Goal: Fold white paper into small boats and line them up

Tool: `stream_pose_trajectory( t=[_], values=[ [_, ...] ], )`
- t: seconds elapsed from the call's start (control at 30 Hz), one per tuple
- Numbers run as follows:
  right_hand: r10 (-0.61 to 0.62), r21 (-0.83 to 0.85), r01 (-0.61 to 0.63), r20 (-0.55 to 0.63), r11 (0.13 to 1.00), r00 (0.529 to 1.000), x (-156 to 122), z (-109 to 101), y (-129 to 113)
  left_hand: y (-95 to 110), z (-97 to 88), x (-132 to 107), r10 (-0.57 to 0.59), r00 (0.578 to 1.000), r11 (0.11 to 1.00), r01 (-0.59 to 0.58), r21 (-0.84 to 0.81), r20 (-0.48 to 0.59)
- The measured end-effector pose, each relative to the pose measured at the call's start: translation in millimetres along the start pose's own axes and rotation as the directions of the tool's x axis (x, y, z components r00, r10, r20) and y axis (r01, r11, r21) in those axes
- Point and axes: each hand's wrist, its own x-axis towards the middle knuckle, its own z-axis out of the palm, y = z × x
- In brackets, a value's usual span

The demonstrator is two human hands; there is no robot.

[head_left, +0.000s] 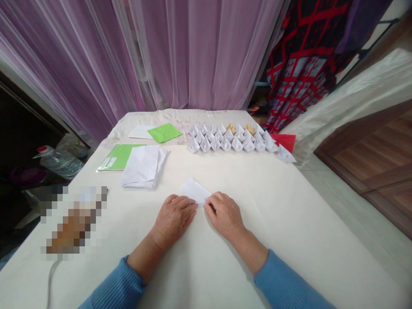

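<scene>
A small folded piece of white paper [194, 190] lies on the table between my hands, one corner pointing away from me. My left hand [175, 214] rests over its left near edge, fingers together and pressing on it. At its right near corner, my right hand [224, 213] is curled, pinching the edge between thumb and fingers. The fingertips cover parts of the near edge, so the fold there is partly hidden. Beyond them stand rows of folded white paper boats [226, 143], with a few yellowish ones [250, 128] among them.
On the left lie a stack of white paper [141, 167], a green packet [119, 156] and a green sheet [165, 132]. A red sheet [286, 141] is behind the boats. A blurred-out object [72, 225] with a cable sits at the left edge. A plastic bottle [61, 162] stands beyond the table.
</scene>
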Motion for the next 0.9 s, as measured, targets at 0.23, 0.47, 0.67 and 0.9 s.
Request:
stream_pose_trajectory(
  t=[0.23, 0.47, 0.67, 0.9],
  values=[
    [0.086, 0.044, -0.088, 0.057, 0.995, 0.995, 3, -2, -3, 6, -2.5, -1, 0.024, 0.999, 0.998, -0.027, 0.053, 0.043],
    [0.121, 0.079, -0.128, 0.088, 0.989, 0.989, 5, -3, -1, 12, -4.4, 0, -0.018, 0.989, 0.995, 0.004, 0.095, 0.147],
    [0.127, 0.068, -0.132, 0.076, 0.989, 0.989, 7, -1, -1, 17, -5.8, 3, -0.063, 0.986, 0.992, 0.044, 0.12, 0.154],
    [0.111, 0.135, -0.123, 0.09, 0.983, 0.99, 9, -2, 3, 17, -6.6, 2, -0.072, 0.989, 0.994, 0.06, 0.093, 0.131]
  ],
)
